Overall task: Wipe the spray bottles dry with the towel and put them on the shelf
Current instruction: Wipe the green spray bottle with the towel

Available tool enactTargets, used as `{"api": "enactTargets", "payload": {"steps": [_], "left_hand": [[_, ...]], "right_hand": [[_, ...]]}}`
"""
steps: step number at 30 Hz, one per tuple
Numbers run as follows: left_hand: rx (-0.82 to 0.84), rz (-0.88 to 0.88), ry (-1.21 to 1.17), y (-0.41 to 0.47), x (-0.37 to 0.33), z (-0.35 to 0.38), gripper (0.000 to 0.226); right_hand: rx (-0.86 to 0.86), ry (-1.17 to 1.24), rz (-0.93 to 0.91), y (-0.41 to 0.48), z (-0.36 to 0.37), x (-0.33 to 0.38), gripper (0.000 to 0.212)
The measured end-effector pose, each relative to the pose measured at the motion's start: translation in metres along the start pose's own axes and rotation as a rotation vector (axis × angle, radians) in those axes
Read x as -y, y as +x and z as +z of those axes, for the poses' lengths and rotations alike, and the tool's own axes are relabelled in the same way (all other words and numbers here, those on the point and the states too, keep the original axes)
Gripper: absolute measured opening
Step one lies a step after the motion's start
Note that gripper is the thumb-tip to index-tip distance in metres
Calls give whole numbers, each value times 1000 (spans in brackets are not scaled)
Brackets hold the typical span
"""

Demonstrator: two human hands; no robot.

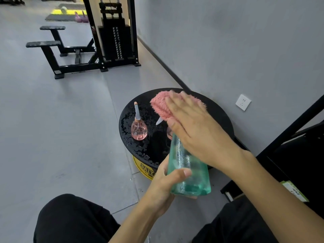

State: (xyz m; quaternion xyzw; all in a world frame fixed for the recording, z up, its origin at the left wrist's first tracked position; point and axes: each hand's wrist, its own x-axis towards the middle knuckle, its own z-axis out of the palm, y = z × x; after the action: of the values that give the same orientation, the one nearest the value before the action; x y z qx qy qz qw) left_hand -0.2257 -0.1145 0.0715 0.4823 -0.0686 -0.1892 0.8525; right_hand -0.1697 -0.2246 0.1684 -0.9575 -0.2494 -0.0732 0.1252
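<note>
The task seemed at an early stage. The left hand (pixel 163 183) gripped the wet green bottle (pixel 189 172) over the near edge of the worktop (pixel 140 149), its fingers curled round it. The right hand (pixel 198 130), fingers straight, pressed the towel (pixel 161 106) on its top. The pink bottle (pixel 139 131) stood near the left edge, probably not yet wiped.

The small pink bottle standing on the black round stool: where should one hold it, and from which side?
Probably the round belly of the pink bottle, fingers wrapped from its left, open side. It stands upright, its tall sprayer looks too slim to hold safely, and the right hand with the towel crowds its right. The left hand holds the green bottle.
</note>
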Motion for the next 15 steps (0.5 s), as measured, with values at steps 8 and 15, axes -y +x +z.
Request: {"api": "enactTargets", "payload": {"steps": [8, 15], "left_hand": [[-5, -27, 11, -1, 0, -4, 67], [-18, 3, -10, -3, 0, -11, 52]], "right_hand": [[111, 15, 17, 12, -5, -4, 57], [200, -22, -107, -4, 3, 11, 61]]}}
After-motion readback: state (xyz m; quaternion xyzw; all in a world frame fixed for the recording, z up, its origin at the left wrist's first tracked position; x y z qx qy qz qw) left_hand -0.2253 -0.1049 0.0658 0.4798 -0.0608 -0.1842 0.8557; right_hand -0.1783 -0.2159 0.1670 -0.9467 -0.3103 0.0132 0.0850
